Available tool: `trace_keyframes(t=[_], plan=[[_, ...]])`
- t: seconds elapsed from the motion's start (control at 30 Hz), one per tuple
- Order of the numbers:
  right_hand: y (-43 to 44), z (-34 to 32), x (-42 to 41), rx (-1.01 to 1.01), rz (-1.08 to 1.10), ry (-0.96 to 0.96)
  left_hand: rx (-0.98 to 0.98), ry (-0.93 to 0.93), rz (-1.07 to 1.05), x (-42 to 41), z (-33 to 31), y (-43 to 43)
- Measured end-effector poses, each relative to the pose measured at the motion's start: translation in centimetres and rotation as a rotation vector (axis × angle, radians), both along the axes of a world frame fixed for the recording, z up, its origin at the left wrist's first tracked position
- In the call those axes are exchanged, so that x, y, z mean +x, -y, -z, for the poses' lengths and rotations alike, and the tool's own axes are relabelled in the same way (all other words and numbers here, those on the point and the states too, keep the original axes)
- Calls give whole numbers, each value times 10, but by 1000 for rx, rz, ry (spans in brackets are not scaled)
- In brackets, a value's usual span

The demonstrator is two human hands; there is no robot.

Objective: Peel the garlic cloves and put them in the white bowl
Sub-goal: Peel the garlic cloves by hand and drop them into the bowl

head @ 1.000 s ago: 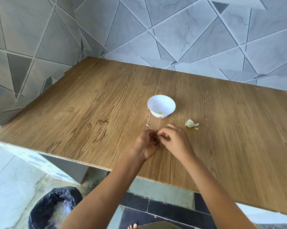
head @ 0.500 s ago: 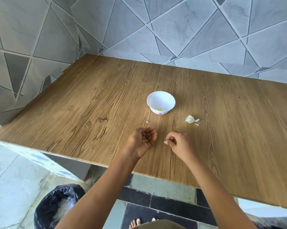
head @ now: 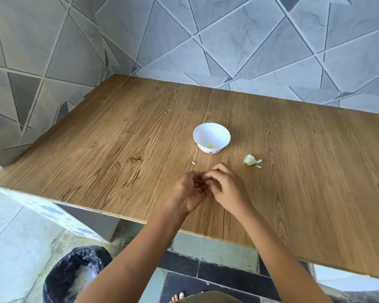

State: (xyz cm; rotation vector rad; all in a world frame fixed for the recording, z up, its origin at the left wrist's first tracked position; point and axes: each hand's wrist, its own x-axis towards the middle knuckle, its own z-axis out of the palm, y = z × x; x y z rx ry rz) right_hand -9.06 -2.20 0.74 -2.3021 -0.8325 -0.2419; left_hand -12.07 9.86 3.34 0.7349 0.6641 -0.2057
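While touching each other, L hand (head: 189,191) & R hand (head: 226,189) curl inward; what they pinch can't tell.

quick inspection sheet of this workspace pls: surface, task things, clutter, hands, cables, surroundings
surface: wooden table, plain wood grain, set into a tiled corner.
job's things: white bowl upright mid-table, with a little yellowish matter at its bottom; partial garlic bulb on the table to the bowl's right, apart from it.
clutter: small peel scrap in front of the bowl, to its left; another scrap beside the bulb.
grippers: left hand and right hand meet at the fingertips over the near part of the table; whatever they hold is hidden.
cables: nothing seen.
surroundings: grey tiled wall; bin with black bag on the floor, lower left.
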Motion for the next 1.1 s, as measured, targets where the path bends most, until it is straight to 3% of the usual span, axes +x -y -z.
trace_keyframes(t=[0.23,0.53,0.63,0.97,1.1], plan=[[7,5,-2,224,69,-27,-59,24,-33,-3,1,-14],[-11,9,-6,192,-21,-71,-6,-7,-4,-10,3,-20],[-17,11,-6,116,35,-36,1,-8,12,-11,2,-18],[2,17,-7,200,67,-65,-66,30,-72,-12,3,-40],[20,32,-16,99,150,-72,-73,44,-113,-14,4,-54]])
